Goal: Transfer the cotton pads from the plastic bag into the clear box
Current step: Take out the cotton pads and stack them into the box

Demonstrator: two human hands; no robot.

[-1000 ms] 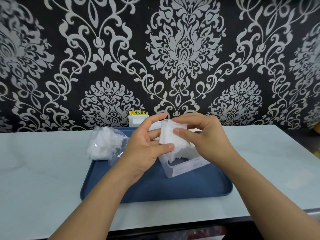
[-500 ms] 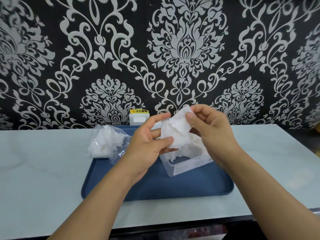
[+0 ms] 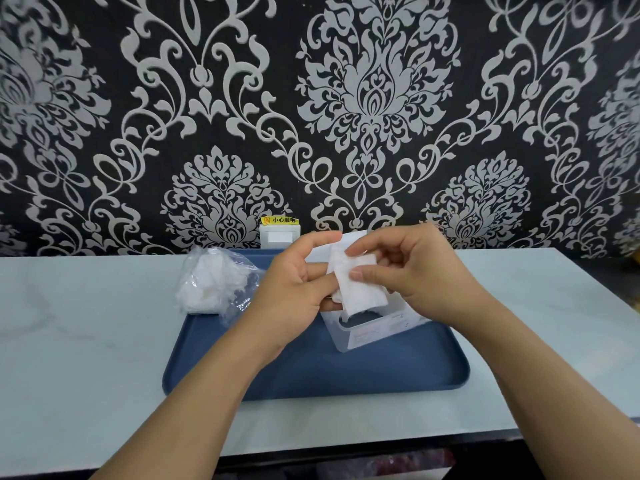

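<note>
While my left hand (image 3: pixel 294 289) and right hand (image 3: pixel 412 278) pinch a small stack of cotton pads (image 3: pixel 360 285) at frame centre, just above the clear box (image 3: pixel 374 332) on the blue tray (image 3: pixel 311 379), the box seems to hold some pads already, though my hands hide most of it. Left of centre, further back, the plastic bag (image 3: pixel 214 282) is far from empty.

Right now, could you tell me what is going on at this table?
A person holds a small stack of cotton pads between both hands, left hand and right hand, just above the clear box on the blue tray. The plastic bag with more pads lies at the tray's left edge.
</note>
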